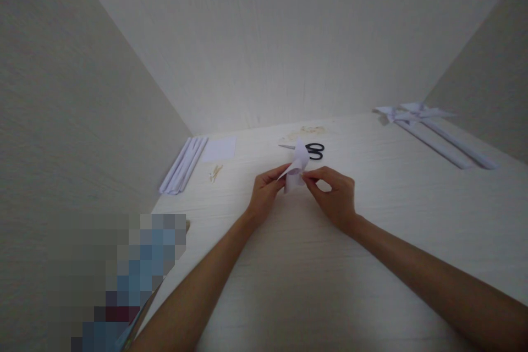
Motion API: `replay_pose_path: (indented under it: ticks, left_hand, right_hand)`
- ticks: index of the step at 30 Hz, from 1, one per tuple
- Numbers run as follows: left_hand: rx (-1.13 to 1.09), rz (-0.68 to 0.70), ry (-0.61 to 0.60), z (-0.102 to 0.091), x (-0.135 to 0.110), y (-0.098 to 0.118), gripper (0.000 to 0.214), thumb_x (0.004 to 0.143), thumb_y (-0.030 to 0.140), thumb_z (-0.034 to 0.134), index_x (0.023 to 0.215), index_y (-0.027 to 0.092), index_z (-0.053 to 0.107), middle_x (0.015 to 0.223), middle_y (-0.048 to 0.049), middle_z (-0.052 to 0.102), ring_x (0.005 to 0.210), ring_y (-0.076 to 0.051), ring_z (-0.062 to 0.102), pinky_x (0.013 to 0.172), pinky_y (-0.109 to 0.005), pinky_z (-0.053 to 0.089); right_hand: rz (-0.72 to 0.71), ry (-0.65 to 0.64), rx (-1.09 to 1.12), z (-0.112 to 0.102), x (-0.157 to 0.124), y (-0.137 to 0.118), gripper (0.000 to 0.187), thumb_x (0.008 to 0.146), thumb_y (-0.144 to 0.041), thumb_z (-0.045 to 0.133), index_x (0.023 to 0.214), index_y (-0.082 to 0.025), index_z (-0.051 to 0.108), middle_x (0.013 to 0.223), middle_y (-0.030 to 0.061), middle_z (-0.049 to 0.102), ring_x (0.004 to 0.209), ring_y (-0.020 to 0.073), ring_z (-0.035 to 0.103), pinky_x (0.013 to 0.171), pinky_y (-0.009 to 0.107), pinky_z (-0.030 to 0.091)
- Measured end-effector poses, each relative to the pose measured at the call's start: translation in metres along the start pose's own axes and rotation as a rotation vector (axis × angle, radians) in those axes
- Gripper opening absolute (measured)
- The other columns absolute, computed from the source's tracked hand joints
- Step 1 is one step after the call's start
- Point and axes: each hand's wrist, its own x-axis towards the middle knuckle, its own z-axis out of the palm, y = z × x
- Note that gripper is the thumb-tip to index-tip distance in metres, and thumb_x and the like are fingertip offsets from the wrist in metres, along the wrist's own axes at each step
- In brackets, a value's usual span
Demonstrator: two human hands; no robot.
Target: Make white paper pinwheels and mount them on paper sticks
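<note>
Above the middle of the white table, a white paper pinwheel [297, 167] with curled flaps is between my two hands. My left hand [265, 193] is closed on its left side, the fingers partly behind the paper. From the right, the thumb and forefinger of my right hand [335, 197] pinch at the paper's edge; anything small between those fingertips cannot be made out. Just behind the paper lie black-handled scissors [315, 150], blades pointing left and partly covered by it.
Rolled white paper tubes [183, 166] lie at the left edge, beside a flat white paper square [220, 149] and several small thin sticks [215, 172]. Pale scraps [312, 130] lie at the back. Paper pinwheels [412, 114] on tubes rest at right. Walls enclose the table [412, 220].
</note>
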Motion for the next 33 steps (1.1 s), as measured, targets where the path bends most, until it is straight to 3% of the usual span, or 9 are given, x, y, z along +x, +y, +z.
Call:
replay_pose_path:
  ticks: [11, 18, 25, 33]
  left_hand:
    - [0.065, 0.030, -0.058, -0.0027, -0.0003, -0.0017, 0.032, 0.065, 0.014, 0.058, 0.095, 0.021, 0.065, 0.097, -0.0034, 0.066, 0.099, -0.019, 0.055, 0.090, -0.034, 0.037]
    - [0.164, 0.030, -0.005, 0.0001, -0.0022, 0.0023, 0.028, 0.068, 0.020, 0.057, 0.095, 0.019, 0.065, 0.096, -0.0043, 0.066, 0.096, -0.019, 0.056, 0.085, -0.033, 0.042]
    - [0.319, 0.091, 0.122, 0.0028, -0.0047, 0.0066, 0.019, 0.063, 0.017, 0.058, 0.079, 0.013, 0.068, 0.077, -0.0042, 0.069, 0.071, -0.016, 0.061, 0.069, -0.030, 0.048]
    - [0.454, 0.143, 0.068, 0.0036, -0.0064, 0.0064, 0.014, 0.066, 0.012, 0.053, 0.068, 0.013, 0.067, 0.070, -0.0021, 0.067, 0.067, -0.014, 0.060, 0.067, -0.027, 0.048]
  right_hand:
    - [0.002, -0.016, 0.023, 0.0009, 0.0006, 0.0006, 0.012, 0.070, -0.013, 0.054, 0.070, -0.021, 0.064, 0.065, 0.0011, 0.064, 0.059, 0.0131, 0.058, 0.059, 0.027, 0.046]
    - [0.024, -0.023, 0.004, 0.0011, 0.0003, 0.0017, 0.010, 0.070, -0.014, 0.055, 0.069, -0.019, 0.063, 0.063, 0.0008, 0.064, 0.057, 0.0124, 0.057, 0.057, 0.026, 0.046]
    - [0.065, -0.044, 0.036, 0.0028, 0.0009, 0.0051, 0.007, 0.071, -0.016, 0.056, 0.069, -0.018, 0.062, 0.066, 0.0012, 0.065, 0.059, 0.0122, 0.057, 0.057, 0.025, 0.046]
    - [0.062, -0.031, 0.060, 0.0034, -0.0002, 0.0062, 0.007, 0.071, -0.013, 0.056, 0.070, -0.018, 0.061, 0.067, 0.0015, 0.064, 0.061, 0.0126, 0.058, 0.058, 0.025, 0.047]
